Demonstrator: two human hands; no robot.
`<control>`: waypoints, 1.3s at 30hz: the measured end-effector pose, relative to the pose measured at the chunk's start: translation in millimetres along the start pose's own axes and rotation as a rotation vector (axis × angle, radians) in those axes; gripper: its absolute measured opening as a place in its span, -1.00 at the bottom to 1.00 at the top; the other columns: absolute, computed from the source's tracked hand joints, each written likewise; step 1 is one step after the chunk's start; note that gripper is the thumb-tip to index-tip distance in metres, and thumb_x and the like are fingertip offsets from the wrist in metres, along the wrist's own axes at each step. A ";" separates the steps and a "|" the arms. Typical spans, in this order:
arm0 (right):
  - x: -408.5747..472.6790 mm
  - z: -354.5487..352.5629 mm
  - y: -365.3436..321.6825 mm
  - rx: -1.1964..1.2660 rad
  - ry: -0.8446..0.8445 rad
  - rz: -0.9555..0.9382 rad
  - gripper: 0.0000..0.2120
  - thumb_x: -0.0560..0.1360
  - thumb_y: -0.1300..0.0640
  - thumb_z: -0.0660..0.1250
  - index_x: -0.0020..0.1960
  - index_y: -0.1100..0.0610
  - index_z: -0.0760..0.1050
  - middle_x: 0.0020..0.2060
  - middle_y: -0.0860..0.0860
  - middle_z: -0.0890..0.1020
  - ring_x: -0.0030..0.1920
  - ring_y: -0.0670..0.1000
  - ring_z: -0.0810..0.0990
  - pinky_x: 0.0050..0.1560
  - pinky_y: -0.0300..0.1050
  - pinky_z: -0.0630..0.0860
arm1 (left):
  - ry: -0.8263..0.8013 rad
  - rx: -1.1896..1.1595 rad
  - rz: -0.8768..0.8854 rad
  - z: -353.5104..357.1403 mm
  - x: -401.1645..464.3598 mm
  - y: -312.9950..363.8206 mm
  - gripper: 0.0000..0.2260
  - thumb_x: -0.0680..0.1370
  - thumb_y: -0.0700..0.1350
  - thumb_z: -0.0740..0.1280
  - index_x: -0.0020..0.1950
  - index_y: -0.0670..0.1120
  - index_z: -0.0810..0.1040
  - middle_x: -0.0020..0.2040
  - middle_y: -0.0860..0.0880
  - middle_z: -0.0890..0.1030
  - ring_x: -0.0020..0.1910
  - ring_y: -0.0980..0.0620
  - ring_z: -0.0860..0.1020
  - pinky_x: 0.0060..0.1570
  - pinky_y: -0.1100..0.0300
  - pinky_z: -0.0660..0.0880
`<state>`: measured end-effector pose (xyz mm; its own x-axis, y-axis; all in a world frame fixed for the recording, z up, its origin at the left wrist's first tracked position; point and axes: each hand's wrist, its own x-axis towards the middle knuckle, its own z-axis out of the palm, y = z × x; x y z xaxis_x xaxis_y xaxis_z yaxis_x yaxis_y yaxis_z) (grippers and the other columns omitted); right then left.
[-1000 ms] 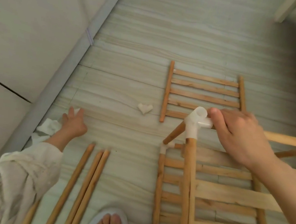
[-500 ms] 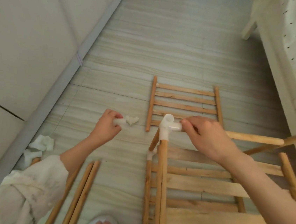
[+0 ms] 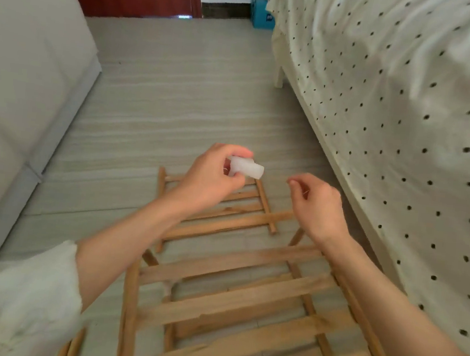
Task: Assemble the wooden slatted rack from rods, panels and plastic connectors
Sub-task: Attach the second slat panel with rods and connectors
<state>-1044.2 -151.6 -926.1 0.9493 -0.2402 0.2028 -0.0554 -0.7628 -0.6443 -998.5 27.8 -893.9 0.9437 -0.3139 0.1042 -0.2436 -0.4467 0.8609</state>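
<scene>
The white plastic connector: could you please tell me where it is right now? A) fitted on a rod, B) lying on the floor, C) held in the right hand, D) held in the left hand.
D: the left hand pinches the white plastic connector in the air, above the slatted panel.

A white plastic connector (image 3: 247,169) is held up in the air, pinched in the left hand (image 3: 210,179). Below it a small slatted wooden panel (image 3: 218,211) lies flat on the floor. Nearer, the part-built wooden rack (image 3: 232,299) stands with its slats tilted.
</scene>
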 end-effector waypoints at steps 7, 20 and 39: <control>12.9 -25.1 62.0 0.567 -0.136 0.340 -0.80 0.60 0.11 0.17 0.12 0.06 0.54 -0.08 0.04 0.62 -0.19 -0.02 0.57 -0.26 -0.26 0.47 | -0.111 -0.255 -0.217 78.9 31.2 11.8 -0.66 0.48 -0.40 0.27 0.17 -0.08 0.46 0.03 -0.05 0.61 -0.12 0.10 0.55 -0.16 0.36 0.49; 22.1 -42.2 78.5 0.711 -0.181 0.139 -0.80 0.48 0.14 0.38 0.10 0.01 0.54 -0.21 -0.10 0.60 -0.32 -0.20 0.55 -0.22 -0.34 0.50 | -0.064 -0.262 -0.127 117.4 44.4 26.6 -0.78 0.51 -0.21 0.37 0.13 -0.02 0.51 -0.04 0.00 0.62 -0.05 0.08 0.59 0.05 0.24 0.52; 17.0 -38.5 78.1 0.986 -0.232 0.408 -0.79 0.60 0.14 0.19 0.06 0.21 0.56 -0.36 0.05 0.63 -0.42 -0.08 0.47 -0.34 -0.24 0.39 | -0.242 -0.139 0.121 112.4 45.9 35.1 -0.74 0.50 -0.26 0.38 0.03 0.10 0.57 -0.08 0.06 0.63 -0.15 0.17 0.61 -0.07 0.27 0.51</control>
<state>-1044.3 -238.4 -944.6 0.9569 -0.1674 -0.2374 -0.2050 0.1897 -0.9602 -988.9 -96.5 -914.9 0.8251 -0.5556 0.1025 -0.3021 -0.2806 0.9110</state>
